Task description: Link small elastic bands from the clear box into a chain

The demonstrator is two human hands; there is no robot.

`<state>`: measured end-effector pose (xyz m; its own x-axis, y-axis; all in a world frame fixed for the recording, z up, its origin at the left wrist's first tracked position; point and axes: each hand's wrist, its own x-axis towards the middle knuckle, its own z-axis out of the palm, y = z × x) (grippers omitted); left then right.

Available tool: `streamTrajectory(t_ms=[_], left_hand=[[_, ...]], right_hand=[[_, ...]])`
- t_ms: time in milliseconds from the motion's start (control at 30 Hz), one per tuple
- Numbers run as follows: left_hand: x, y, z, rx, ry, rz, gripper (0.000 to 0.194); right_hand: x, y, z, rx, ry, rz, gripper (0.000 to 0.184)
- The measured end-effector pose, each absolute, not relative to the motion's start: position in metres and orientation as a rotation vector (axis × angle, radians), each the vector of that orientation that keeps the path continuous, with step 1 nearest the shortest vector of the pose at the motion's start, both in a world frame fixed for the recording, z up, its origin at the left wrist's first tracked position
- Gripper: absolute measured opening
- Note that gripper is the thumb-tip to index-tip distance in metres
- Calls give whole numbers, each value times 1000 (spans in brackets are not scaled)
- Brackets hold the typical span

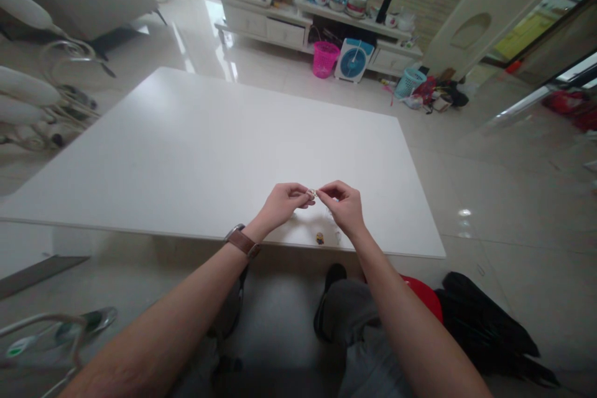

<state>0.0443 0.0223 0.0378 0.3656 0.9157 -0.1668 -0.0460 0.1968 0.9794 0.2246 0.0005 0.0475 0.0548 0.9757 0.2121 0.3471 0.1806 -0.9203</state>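
Above the near edge of the white table (pixel 233 143), my left hand (pixel 282 204) and my right hand (pixel 346 204) meet fingertip to fingertip. Between them is a small shiny metal ring (pixel 311 193), pinched from both sides; its fine detail is too small to make out. A brown-strapped watch sits on my left wrist. Just below the hands, a small yellow-and-blue cartoon figure charm (pixel 319 238) lies by the table edge. Beside it is a faint clear or whitish item (pixel 338 237), and part of something pale shows behind my right hand.
Beyond the table stand a low white cabinet (pixel 289 31) with dishes on top, a pink basket (pixel 325 59) and a blue fan (pixel 353 61). White chairs (pixel 28 87) are at the left. A red item (pixel 424 295) and a black bag (pixel 489 317) lie at lower right.
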Motion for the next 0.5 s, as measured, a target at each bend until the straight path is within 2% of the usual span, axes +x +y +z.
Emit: streamTrajectory(t_ms=[500], left_hand=[[46, 21, 43, 1176, 990, 819, 29]], right_hand=[[223, 0, 48, -1342, -1574, 775, 26]])
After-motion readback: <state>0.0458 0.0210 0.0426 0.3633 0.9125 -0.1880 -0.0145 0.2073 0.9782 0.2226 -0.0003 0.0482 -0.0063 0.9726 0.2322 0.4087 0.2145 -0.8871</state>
